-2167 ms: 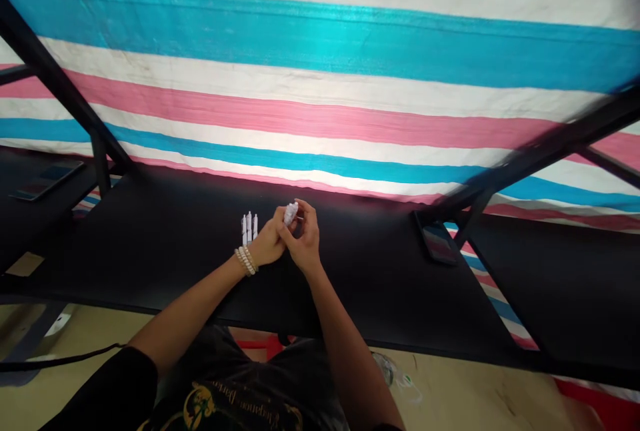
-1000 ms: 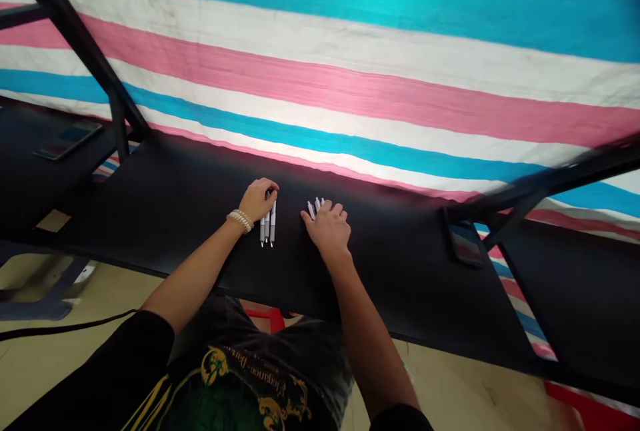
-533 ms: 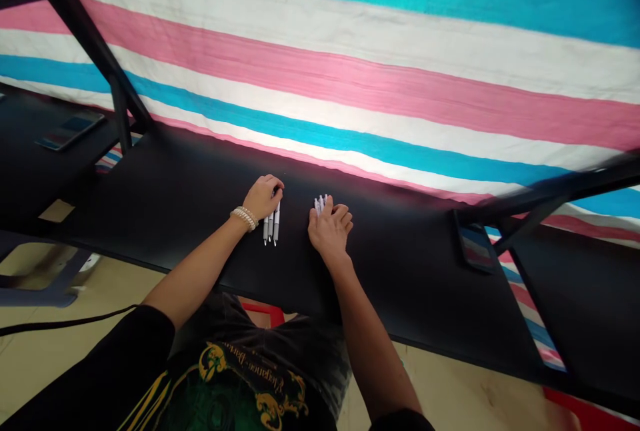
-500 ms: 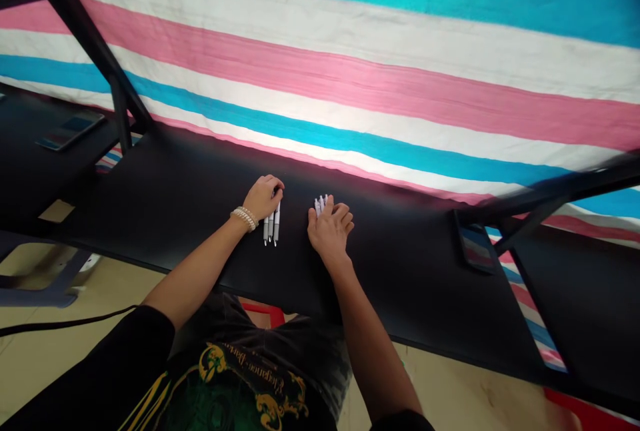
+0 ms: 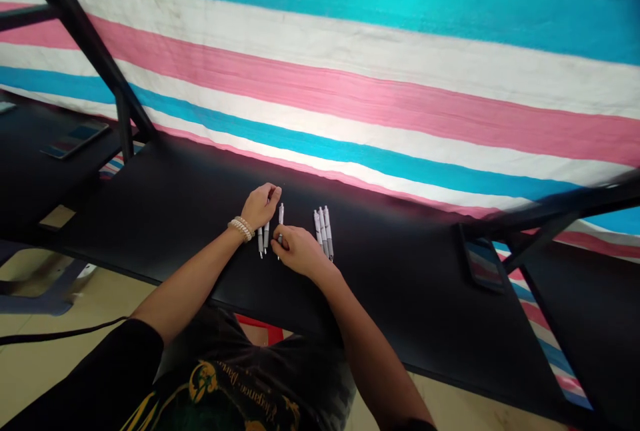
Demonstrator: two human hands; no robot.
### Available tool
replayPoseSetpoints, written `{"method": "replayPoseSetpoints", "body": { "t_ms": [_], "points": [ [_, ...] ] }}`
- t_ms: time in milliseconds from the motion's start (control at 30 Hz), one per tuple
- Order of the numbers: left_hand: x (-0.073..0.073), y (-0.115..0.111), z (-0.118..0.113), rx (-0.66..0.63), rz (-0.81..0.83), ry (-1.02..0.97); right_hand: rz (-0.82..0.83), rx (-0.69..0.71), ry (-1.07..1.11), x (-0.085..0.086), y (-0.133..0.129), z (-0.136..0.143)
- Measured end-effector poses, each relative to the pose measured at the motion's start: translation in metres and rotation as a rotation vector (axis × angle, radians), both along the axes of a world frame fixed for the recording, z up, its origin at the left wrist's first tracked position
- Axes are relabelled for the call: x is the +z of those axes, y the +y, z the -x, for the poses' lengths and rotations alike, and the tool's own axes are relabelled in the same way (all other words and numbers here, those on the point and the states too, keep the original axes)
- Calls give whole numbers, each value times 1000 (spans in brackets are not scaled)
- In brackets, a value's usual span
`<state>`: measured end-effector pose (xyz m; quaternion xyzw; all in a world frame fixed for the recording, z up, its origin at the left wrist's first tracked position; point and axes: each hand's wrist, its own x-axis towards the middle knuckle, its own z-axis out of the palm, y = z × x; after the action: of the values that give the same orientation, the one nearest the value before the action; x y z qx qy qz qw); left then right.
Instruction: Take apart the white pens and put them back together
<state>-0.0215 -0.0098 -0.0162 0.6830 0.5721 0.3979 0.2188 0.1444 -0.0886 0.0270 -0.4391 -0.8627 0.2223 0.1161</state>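
On the black table point(image 5: 400, 271) lie white pens with grey grips. My left hand point(image 5: 261, 204), with a beaded bracelet at the wrist, is curled over the upper ends of two pens point(image 5: 263, 239), which are partly hidden under it. Just right of these, my right hand point(image 5: 295, 246) pinches the lower part of a single pen point(image 5: 281, 212) whose top points away from me. Three more pens point(image 5: 324, 228) lie side by side to the right of my right hand, touching nothing but each other and the table.
A dark phone-like slab point(image 5: 483, 256) lies at the right by a black metal frame. Another flat device point(image 5: 75, 140) is on the left table, and a small tan card point(image 5: 57, 217) lies near it. Striped cloth point(image 5: 350, 91) hangs behind the table.
My right hand has left the right group of pens and moved left onto one pen. That pen now lies apart from the two by my left hand.
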Motion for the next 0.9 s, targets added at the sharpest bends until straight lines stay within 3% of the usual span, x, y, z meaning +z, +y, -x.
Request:
{"method": "replayPoseSetpoints", "body": {
  "t_ms": [167,300,367,533,667,733,900],
  "points": [
    [2,-6,-6,24,-12,96,40,-106,196,-8,2,-16],
    [10,-12,-9,98,-87,2,239,-265,592,-14,5,-24],
    [16,-13,-9,97,-92,-192,333,-296,787,-14,7,-26],
    [29,-14,-9,-172,233,-848,372,-330,993,-11,11,-25],
    [31,-15,-10,-163,248,-1081,404,-404,992,-15,13,-23],
    [29,-15,-12,-129,236,-1109,358,-426,923,-18,12,-24],
    [23,-16,-17,-56,259,-1142,-55,-430,753,-15,11,-28]
  ]
}}
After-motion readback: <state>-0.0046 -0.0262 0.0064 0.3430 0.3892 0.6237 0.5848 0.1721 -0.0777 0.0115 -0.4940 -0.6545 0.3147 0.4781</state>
